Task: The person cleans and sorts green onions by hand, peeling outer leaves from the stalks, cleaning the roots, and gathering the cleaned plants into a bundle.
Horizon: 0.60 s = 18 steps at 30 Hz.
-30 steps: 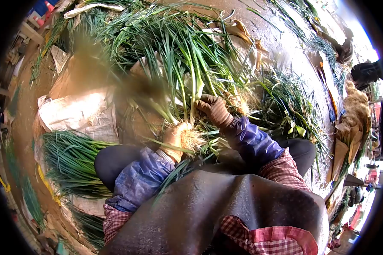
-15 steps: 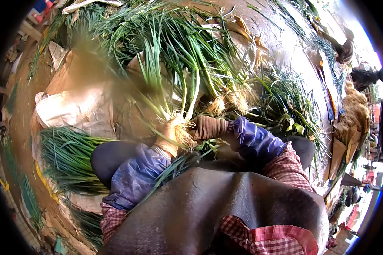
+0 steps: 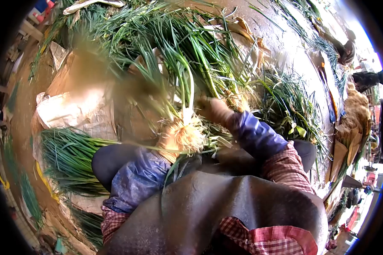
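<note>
Now my left hand, in its pale glove, is still clenched around the lower ends of a few spring onions, close in front of my lap. Their roots have swung round and fan out more broadly toward me, over and beside my left fingers; half a second ago they hung narrower, off to the right of that grip. The pale stalks rise from just beyond my fingers and now stand closer together than they did, their green tops reaching into the big leafy pile ahead.

My right hand, in a brown glove, has moved up and away from me. It was down against the roots; now it is beside the stalks, a little to their right. It is blurred, and I cannot tell whether those fingers are grasping a strand or are released. Just past them lies another rooted clump, partly covered by my glove now, where more of its roots showed before.

Well to the right of my right fingers the dark leafy heap has stayed put, as has the green bundle left of my left fingers, below the crumpled sheet.
</note>
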Each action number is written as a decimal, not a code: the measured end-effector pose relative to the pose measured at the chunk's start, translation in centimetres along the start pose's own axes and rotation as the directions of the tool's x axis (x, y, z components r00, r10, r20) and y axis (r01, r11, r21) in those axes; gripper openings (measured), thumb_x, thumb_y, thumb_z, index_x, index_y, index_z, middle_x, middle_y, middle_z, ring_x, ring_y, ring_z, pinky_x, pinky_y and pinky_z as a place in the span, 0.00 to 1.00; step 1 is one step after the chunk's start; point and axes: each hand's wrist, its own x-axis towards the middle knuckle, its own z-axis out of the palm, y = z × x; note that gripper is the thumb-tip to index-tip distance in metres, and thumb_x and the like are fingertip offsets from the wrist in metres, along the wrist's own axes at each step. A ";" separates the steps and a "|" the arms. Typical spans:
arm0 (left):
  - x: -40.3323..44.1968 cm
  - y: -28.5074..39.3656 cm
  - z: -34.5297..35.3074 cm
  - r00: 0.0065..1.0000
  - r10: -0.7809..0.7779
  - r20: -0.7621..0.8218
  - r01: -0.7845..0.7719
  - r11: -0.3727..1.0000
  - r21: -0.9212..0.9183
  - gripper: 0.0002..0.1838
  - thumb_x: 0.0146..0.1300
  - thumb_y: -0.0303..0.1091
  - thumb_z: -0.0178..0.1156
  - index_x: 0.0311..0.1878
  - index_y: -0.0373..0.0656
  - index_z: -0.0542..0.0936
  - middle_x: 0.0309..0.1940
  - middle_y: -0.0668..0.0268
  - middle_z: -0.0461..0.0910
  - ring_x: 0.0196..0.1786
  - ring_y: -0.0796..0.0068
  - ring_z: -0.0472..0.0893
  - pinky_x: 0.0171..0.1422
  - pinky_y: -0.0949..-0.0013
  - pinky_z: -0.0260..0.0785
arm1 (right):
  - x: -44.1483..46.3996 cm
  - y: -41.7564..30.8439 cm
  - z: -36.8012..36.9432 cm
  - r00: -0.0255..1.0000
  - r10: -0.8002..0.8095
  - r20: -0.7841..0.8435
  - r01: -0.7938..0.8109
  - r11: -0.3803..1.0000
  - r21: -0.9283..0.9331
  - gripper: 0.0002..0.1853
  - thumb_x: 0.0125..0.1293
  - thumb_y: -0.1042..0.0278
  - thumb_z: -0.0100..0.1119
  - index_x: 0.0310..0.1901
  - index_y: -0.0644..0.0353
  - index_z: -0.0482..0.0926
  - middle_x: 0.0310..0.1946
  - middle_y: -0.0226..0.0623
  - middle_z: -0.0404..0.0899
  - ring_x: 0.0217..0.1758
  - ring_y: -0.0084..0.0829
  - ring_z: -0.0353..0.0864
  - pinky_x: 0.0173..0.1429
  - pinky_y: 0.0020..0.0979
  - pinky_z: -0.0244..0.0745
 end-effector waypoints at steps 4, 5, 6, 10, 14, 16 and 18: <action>-0.2 -0.4 1.0 0.994 -0.110 -0.018 0.111 0.990 0.083 0.22 0.60 0.35 0.57 0.56 0.34 0.71 0.36 0.60 0.78 0.34 0.67 0.79 0.39 0.62 0.77 | 7.6 2.2 -0.9 0.793 -0.605 -0.074 0.438 0.650 -0.622 0.21 0.64 0.65 0.55 0.59 0.55 0.70 0.51 0.33 0.77 0.51 0.32 0.76 0.60 0.28 0.69; -0.4 -0.3 1.4 0.994 -0.107 -0.011 0.108 0.989 0.096 0.22 0.60 0.34 0.57 0.56 0.34 0.71 0.36 0.59 0.78 0.33 0.67 0.79 0.39 0.62 0.77 | 7.9 0.8 -1.7 0.827 -0.513 -0.230 0.518 0.854 -0.043 0.21 0.64 0.67 0.56 0.59 0.56 0.69 0.48 0.32 0.78 0.49 0.30 0.77 0.59 0.28 0.70; -0.6 -0.1 1.8 0.995 -0.104 -0.003 0.104 0.989 0.108 0.22 0.60 0.33 0.56 0.56 0.34 0.71 0.36 0.59 0.78 0.33 0.67 0.79 0.39 0.62 0.77 | 9.2 1.0 -1.4 0.906 -0.369 -0.209 0.424 0.803 0.419 0.21 0.62 0.68 0.59 0.57 0.56 0.70 0.45 0.32 0.79 0.48 0.27 0.77 0.56 0.27 0.72; -0.2 -0.2 0.6 0.976 -0.138 0.166 0.138 0.990 0.017 0.29 0.57 0.33 0.61 0.60 0.30 0.66 0.35 0.62 0.77 0.34 0.74 0.78 0.38 0.73 0.75 | 8.3 -2.2 -3.7 0.936 -0.208 -0.285 0.344 0.363 0.866 0.22 0.56 0.68 0.68 0.52 0.56 0.73 0.38 0.33 0.82 0.42 0.24 0.80 0.47 0.28 0.76; -0.6 0.0 -0.2 0.965 -0.160 0.207 0.160 0.987 0.014 0.30 0.54 0.30 0.62 0.59 0.28 0.65 0.36 0.62 0.75 0.38 0.74 0.78 0.37 0.74 0.75 | 9.4 0.8 -4.9 0.976 -0.131 -0.175 0.189 0.103 0.977 0.29 0.53 0.81 0.63 0.56 0.44 0.73 0.33 0.32 0.81 0.32 0.26 0.77 0.37 0.25 0.77; -0.8 0.0 -0.6 0.961 -0.166 0.222 0.174 0.985 -0.016 0.30 0.56 0.33 0.63 0.59 0.30 0.66 0.39 0.61 0.75 0.39 0.74 0.79 0.38 0.74 0.77 | 11.7 3.0 -5.1 0.910 -0.098 -0.403 0.403 0.440 0.802 0.21 0.54 0.81 0.59 0.50 0.50 0.76 0.33 0.33 0.79 0.41 0.27 0.76 0.47 0.27 0.75; -1.9 0.4 0.4 0.985 -0.116 0.130 0.113 0.993 0.029 0.30 0.57 0.37 0.64 0.58 0.30 0.66 0.41 0.60 0.75 0.39 0.72 0.79 0.39 0.72 0.78 | 12.9 3.8 -6.2 0.816 -0.034 -0.578 0.413 0.733 0.540 0.17 0.54 0.82 0.55 0.46 0.55 0.77 0.33 0.34 0.78 0.42 0.27 0.76 0.48 0.28 0.76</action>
